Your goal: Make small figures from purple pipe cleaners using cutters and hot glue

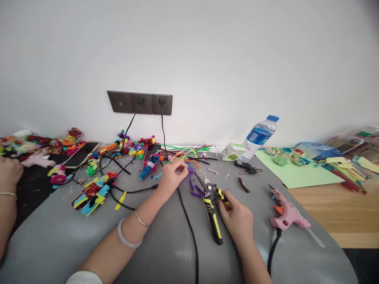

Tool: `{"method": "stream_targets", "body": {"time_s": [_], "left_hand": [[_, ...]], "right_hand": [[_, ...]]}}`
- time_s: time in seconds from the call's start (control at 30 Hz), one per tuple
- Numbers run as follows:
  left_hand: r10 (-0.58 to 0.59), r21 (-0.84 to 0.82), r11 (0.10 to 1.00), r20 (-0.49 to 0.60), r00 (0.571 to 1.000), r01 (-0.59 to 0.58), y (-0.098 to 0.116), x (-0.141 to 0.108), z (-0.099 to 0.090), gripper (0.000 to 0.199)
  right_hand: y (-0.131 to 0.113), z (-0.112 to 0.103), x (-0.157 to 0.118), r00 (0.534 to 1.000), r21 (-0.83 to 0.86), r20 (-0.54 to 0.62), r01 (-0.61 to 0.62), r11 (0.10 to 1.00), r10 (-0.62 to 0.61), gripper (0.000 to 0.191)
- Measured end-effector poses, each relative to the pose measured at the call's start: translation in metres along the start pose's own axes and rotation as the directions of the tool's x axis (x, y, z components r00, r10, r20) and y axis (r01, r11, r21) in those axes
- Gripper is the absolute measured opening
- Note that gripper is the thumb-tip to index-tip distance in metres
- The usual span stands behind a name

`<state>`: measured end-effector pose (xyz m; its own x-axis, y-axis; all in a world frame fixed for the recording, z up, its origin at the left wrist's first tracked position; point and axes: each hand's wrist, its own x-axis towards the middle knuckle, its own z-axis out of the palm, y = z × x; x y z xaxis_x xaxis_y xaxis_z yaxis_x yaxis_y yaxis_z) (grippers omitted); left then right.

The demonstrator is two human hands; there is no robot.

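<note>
My right hand (pixel 238 217) grips one handle of the black-and-yellow wire strippers (pixel 211 209). Their jaws are spread and point away from me; the other handle stands apart, outside my fingers. My left hand (pixel 173 177) is pinched, thumb and fingertips together, just left of the jaws. What it holds, if anything, I cannot make out. Behind and beside its fingertips is a purple fuzzy tangle (pixel 191 172). Several short purple pieces of pipe cleaner (pixel 196 194) lie below it on the grey table (pixel 166 244).
A pink glue gun (pixel 286 215) lies at right, its cord running forward. Keys (pixel 251 170), a drink carton (pixel 232 152) and a tilted water bottle (pixel 259 138) stand behind. Pipe-cleaner figures (pixel 93 193) and black cables (pixel 188 221) spread leftward. Another person's hand (pixel 10 173) is far left.
</note>
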<state>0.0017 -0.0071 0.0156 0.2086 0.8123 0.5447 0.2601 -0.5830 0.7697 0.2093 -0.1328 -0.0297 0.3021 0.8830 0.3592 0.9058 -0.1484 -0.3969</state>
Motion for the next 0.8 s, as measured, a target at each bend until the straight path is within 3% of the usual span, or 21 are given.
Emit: {"method": "stream_targets", "body": {"time_s": [0.13, 0.3, 0.5, 0.67, 0.8], "left_hand": [[-0.149, -0.140, 0.982, -0.140, 0.979, 0.130, -0.011, 0.007, -0.013, 0.008], [-0.176, -0.257, 0.951, 0.010, 0.984, 0.172, -0.013, 0.006, -0.010, 0.014], [-0.175, -0.319, 0.928, 0.086, 0.981, 0.194, -0.013, 0.003, -0.001, 0.012], [-0.195, -0.347, 0.907, 0.150, 0.969, 0.236, -0.016, 0.002, 0.001, 0.013], [-0.208, -0.360, 0.900, 0.137, 0.968, 0.245, -0.014, 0.001, 0.001, 0.013]], "right_hand": [[0.001, 0.000, -0.002, 1.000, 0.059, -0.029, 0.007, 0.998, -0.005, 0.028], [0.000, 0.000, -0.001, 1.000, 0.058, -0.002, -0.003, 0.998, 0.003, 0.027], [-0.001, -0.002, 0.000, 0.997, 0.124, 0.017, -0.070, 0.990, 0.069, 0.028], [0.004, -0.013, 0.004, 0.989, 0.277, 0.098, -0.131, 0.952, 0.107, 0.029], [0.018, -0.024, 0.001, 0.982, 0.429, 0.138, -0.180, 0.885, 0.133, 0.028]]}}
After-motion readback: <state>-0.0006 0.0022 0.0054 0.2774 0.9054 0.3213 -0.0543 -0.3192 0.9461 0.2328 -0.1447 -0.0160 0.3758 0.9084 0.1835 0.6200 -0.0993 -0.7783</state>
